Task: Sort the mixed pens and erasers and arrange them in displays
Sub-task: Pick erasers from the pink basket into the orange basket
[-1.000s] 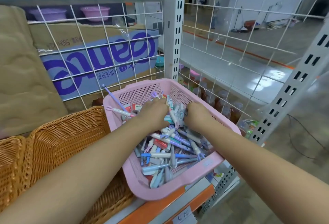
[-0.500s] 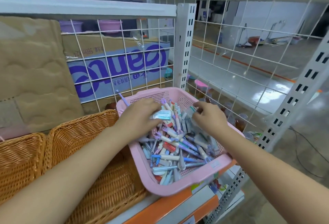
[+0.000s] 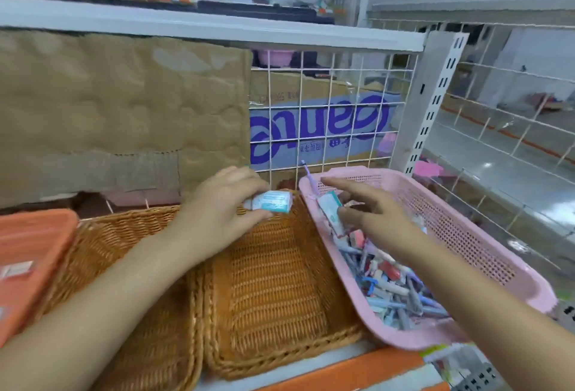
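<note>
The left hand [image 3: 217,207] holds a small blue-green eraser [image 3: 273,201], with its thumb and fingers curled round it. The eraser lies flat, its long side running from left to right. It is up in the air over the far end of the middle woven basket [image 3: 273,291].

The right hand [image 3: 376,216] is over the pink basket [image 3: 466,235], just beside the woven one. It pinches a second eraser [image 3: 330,211] with its thumb, and its first finger sticks out straight to the left. This eraser is tilted — its long side runs from near to far, and its top end points away and a bit left.

The pink basket holds a heap of pens and erasers [image 3: 392,285] lying every which way. One purple pen [image 3: 308,177] pokes up at its far left corner. Another woven basket [image 3: 133,266] sits further left.
</note>
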